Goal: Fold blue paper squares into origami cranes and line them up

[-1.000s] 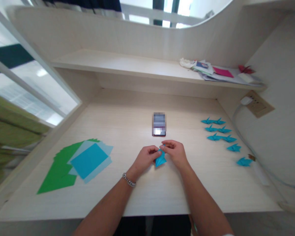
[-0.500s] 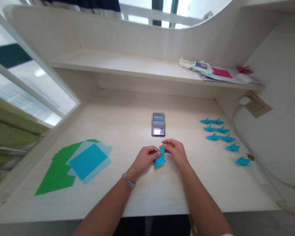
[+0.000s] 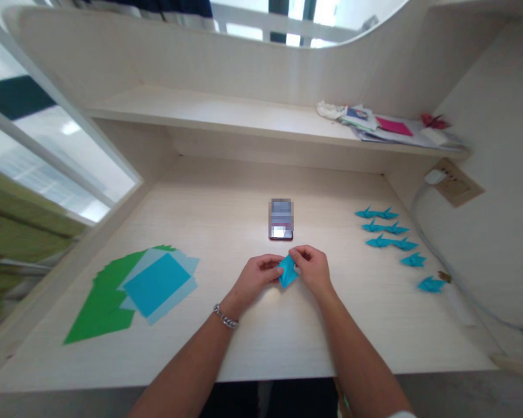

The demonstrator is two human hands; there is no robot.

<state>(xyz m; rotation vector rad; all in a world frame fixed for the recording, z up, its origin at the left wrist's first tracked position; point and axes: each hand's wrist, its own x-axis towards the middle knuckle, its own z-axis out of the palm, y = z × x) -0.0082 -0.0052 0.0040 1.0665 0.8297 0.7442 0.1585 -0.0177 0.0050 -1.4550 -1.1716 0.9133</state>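
Note:
Between my hands is a small folded piece of blue origami paper (image 3: 289, 274), roughly kite-shaped, held just above the desk. My left hand (image 3: 260, 275) pinches its left edge between thumb and fingers. At its upper right corner, the thumb and forefinger of my right hand (image 3: 312, 267) close on the paper. A phone (image 3: 281, 219) with a lit, blurred screen lies flat just beyond my hands. Several finished blue paper cranes (image 3: 386, 243) stand in short rows at the right of the desk.
Blue paper sheets (image 3: 157, 285) lie fanned over green sheets (image 3: 107, 307) at the left. A shelf (image 3: 226, 115) runs across the back, with papers (image 3: 394, 126) on its right end. A charger (image 3: 434, 177) with a cable (image 3: 436, 255) hangs on the right wall.
The folded paper has turned and moved slightly to the right, and now shows a wider diamond-like face. My right fingers have shifted their pinch to its upper corner.

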